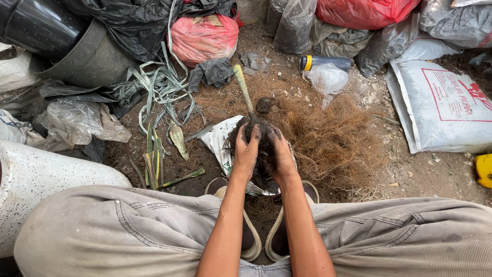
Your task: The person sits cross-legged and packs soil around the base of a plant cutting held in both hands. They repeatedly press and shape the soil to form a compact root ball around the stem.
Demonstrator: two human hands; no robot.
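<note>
2 hands, the left hand (pixel 246 152) and the right hand (pixel 280 154), wrap tightly around a dark root ball (pixel 260 134) with a cut stem (pixel 243 88), low over brown fibre (pixel 328 136) on the ground.

Bare dirt ground (pixel 430 174) carries everything: a mat of brown coconut fibre (pixel 328 138) just right of each grip, cut green leaf strips (pixel 159 92) to their left, a white printed sack (pixel 446 107) far right, red plastic bags (pixel 205 38) beyond, and a blue-and-yellow torch (pixel 325 62).
</note>
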